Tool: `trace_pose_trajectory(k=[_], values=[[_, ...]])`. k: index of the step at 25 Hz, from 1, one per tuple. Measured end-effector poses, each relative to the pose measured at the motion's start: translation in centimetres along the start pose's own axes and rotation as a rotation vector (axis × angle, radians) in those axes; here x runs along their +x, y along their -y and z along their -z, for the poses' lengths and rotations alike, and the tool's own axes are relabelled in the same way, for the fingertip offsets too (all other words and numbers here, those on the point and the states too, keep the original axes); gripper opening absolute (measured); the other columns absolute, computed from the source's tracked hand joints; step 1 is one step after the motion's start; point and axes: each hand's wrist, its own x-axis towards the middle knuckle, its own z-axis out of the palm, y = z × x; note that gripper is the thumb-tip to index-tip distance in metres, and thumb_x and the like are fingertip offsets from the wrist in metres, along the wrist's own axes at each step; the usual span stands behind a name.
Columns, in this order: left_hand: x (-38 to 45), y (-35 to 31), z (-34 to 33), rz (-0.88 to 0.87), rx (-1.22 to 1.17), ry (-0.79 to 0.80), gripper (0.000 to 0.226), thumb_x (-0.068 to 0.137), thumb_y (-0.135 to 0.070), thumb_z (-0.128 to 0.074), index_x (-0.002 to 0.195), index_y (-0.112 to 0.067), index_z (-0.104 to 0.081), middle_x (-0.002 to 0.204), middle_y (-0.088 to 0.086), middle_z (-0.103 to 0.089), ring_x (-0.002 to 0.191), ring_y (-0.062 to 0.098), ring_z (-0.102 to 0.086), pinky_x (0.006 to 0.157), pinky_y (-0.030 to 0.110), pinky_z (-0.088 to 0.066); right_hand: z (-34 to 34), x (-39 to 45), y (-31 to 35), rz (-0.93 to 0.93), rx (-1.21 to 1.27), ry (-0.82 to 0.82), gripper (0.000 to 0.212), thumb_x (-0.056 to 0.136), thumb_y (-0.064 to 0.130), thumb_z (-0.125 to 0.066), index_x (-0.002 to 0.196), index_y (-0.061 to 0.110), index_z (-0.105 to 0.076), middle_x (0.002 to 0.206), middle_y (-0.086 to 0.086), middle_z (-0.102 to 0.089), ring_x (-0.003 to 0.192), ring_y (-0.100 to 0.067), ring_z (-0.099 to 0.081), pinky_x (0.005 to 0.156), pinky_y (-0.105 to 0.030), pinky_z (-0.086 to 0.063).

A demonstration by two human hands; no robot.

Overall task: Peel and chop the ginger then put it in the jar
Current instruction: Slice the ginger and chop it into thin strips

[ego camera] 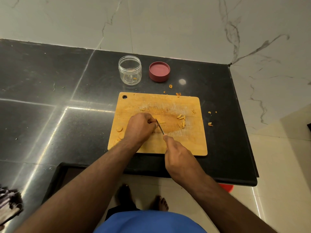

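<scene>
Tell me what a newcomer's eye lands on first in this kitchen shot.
First, the two hands at work on the wooden cutting board: the right hand grips a knife while the left hand holds down a piece of ginger. Next, the cut ginger sticks on the board's right side. Behind the board on the black counter stand the open clear jar and, to its right, its upturned red lid.

A single wide-angle head-worn camera looks forward and steeply down from close above the dark table [50, 81]. The cutting board [185, 145] sits at frame center, the marble wall [168, 22] spans the top, and the wearer's forearms, bare feet and the floor [277, 165] fill the bottom and right.
</scene>
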Motion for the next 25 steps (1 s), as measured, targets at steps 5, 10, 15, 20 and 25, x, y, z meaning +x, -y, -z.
trace_pose_trajectory(k=[5,10,15,20,25], values=[[-0.1,-0.1,-0.1,-0.005,0.011,-0.008,0.009,0.088,-0.023,-0.071,0.090,-0.019,-0.078,0.087,-0.008,-0.073,0.079,0.007,-0.064,0.067,0.025,-0.049,0.2,-1.6,0.2,-0.033,0.003,0.002,0.046,0.101,0.011,-0.038,0.146,0.015,-0.036,0.107,-0.006,-0.061,0.082,-0.018,-0.060,0.072,-0.036,-0.054],[-0.2,0.0,0.1,-0.011,0.005,-0.003,0.012,0.090,-0.025,-0.071,0.096,-0.018,-0.078,0.094,-0.007,-0.073,0.085,0.009,-0.064,0.073,0.026,-0.050,1.6,-3.3,0.4,-0.087,-0.065,0.013,0.048,0.100,0.012,-0.035,0.148,0.011,-0.035,0.121,-0.008,-0.058,0.096,-0.023,-0.060,0.080,-0.037,-0.052],[-0.3,0.0,0.2,-0.010,0.010,0.012,0.015,0.092,-0.022,-0.067,0.103,-0.018,-0.077,0.101,-0.008,-0.072,0.085,0.005,-0.060,0.070,0.021,-0.043,2.8,-2.8,-0.2,-0.093,0.004,-0.102,0.048,0.099,0.012,-0.037,0.147,0.011,-0.038,0.122,-0.009,-0.060,0.106,-0.024,-0.058,0.085,-0.030,-0.045],[-0.4,0.0,0.2,0.012,-0.003,-0.013,0.010,0.091,-0.023,-0.069,0.093,-0.020,-0.077,0.092,-0.008,-0.072,0.080,0.005,-0.060,0.061,0.020,-0.042,1.6,-1.8,0.4,0.012,-0.021,-0.061,0.042,0.098,0.002,-0.041,0.139,0.002,-0.046,0.116,-0.012,-0.063,0.093,-0.021,-0.061,0.077,-0.024,-0.046],[-0.2,0.1,0.1,0.020,0.007,-0.009,0.011,0.090,-0.022,-0.068,0.095,-0.020,-0.078,0.092,-0.007,-0.073,0.081,0.007,-0.062,0.062,0.020,-0.044,0.8,-0.3,0.4,-0.003,-0.048,-0.053,0.045,0.098,0.006,-0.040,0.144,0.005,-0.040,0.117,-0.010,-0.060,0.094,-0.025,-0.061,0.077,-0.037,-0.053]])
